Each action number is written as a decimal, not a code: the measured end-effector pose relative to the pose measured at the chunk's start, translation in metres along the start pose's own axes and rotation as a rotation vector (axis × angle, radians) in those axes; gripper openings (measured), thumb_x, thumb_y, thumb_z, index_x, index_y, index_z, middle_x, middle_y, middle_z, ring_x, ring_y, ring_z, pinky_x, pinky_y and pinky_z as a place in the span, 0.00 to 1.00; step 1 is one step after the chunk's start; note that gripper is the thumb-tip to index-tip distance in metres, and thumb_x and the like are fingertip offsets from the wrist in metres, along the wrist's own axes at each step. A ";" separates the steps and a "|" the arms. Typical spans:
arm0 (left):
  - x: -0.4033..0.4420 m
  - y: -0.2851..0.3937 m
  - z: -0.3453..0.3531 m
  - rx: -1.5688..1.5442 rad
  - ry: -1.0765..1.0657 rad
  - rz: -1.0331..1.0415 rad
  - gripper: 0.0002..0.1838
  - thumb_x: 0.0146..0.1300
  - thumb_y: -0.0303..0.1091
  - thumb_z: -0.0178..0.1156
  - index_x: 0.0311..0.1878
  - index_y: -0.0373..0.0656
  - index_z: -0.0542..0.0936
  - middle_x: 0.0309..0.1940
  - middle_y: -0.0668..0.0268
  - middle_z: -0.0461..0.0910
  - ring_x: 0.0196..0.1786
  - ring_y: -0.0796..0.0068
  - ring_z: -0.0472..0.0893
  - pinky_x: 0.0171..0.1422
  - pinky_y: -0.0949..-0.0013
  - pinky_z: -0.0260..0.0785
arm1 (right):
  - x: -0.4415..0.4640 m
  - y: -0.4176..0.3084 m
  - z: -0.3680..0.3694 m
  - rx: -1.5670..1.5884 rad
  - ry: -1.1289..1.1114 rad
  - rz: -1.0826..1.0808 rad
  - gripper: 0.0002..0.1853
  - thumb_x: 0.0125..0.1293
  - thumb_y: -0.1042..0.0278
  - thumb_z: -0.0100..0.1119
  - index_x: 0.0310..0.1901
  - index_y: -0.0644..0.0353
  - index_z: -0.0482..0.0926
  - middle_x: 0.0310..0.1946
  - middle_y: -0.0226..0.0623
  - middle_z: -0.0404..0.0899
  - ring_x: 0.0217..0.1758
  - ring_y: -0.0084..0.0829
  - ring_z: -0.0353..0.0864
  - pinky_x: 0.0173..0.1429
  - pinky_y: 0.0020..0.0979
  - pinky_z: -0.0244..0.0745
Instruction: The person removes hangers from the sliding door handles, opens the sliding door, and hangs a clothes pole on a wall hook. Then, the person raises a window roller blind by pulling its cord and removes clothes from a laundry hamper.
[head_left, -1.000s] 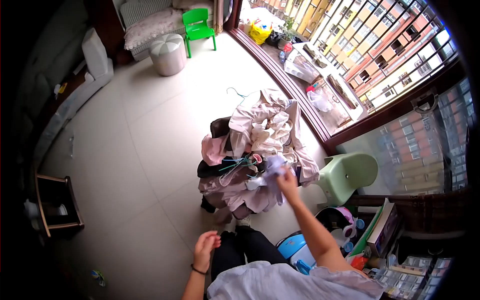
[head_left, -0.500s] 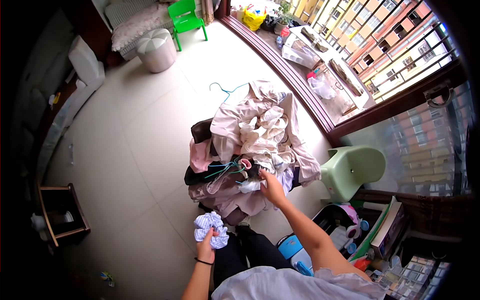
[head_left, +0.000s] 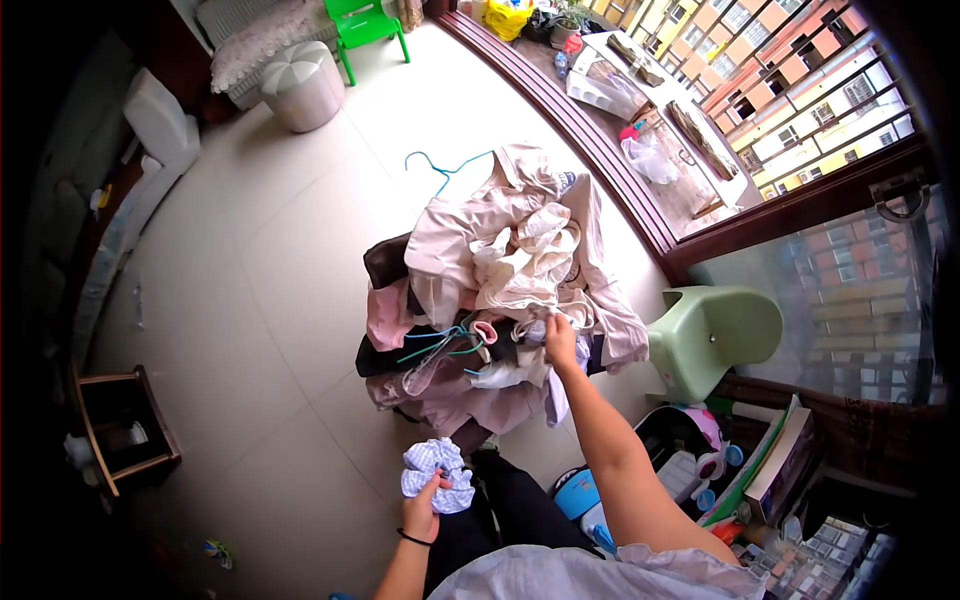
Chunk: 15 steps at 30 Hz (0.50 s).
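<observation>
In the head view, a blue-and-white checked scrunchie (head_left: 438,475) is pinched in my left hand (head_left: 421,513), low in front of my legs. My right hand (head_left: 561,342) reaches into the front right of a clothes pile, its fingers closed on a pale garment (head_left: 536,330); the fingertips are partly hidden in the fabric. A beige shirt (head_left: 455,232) lies across the top of the pile with a blue hanger (head_left: 444,170) poking out of its collar. Several blue and green hangers (head_left: 440,340) stick out at the pile's left front.
A light green child's chair (head_left: 705,345) stands right of the pile. Nearer me on the right are a bin of toys (head_left: 680,465) and books (head_left: 780,465). A round stool (head_left: 303,88) and a green chair (head_left: 366,28) are at the back, and a dark wooden stool (head_left: 125,425) at left.
My right hand has moved slightly up and right within the pile and closed on pale fabric. My left hand, still holding the scrunchie, has shifted slightly right.
</observation>
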<state>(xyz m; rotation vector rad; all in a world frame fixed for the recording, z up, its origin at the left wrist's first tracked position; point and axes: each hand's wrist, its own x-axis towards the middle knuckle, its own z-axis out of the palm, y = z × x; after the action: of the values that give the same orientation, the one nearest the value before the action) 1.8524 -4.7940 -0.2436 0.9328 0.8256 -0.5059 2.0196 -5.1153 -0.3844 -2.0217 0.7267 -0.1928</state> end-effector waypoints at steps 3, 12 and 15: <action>0.003 0.004 0.002 0.020 0.000 0.011 0.09 0.60 0.27 0.55 0.43 0.37 0.75 0.29 0.65 0.79 0.40 0.74 0.76 0.54 0.69 0.64 | 0.001 0.000 -0.016 0.299 -0.081 0.331 0.12 0.68 0.59 0.44 0.31 0.57 0.68 0.18 0.27 0.65 0.15 0.19 0.63 0.17 0.24 0.60; 0.008 0.008 0.012 -0.008 -0.028 -0.015 0.09 0.60 0.27 0.55 0.44 0.36 0.75 0.29 0.65 0.79 0.40 0.75 0.76 0.53 0.70 0.64 | -0.007 -0.020 -0.049 0.946 -0.140 0.668 0.12 0.62 0.60 0.57 0.30 0.48 0.64 0.15 0.18 0.53 0.14 0.14 0.51 0.16 0.20 0.47; 0.004 0.007 0.013 -0.013 -0.031 -0.022 0.09 0.60 0.27 0.55 0.44 0.36 0.75 0.29 0.65 0.79 0.39 0.75 0.76 0.53 0.70 0.64 | -0.005 -0.012 -0.065 0.932 -0.028 0.564 0.13 0.55 0.75 0.60 0.32 0.52 0.64 0.16 0.20 0.58 0.14 0.15 0.53 0.16 0.21 0.50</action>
<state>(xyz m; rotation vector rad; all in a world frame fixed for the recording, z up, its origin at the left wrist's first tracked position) 1.8652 -4.8019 -0.2393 0.9032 0.8111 -0.5323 1.9939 -5.1562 -0.3389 -0.8984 0.9329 -0.1311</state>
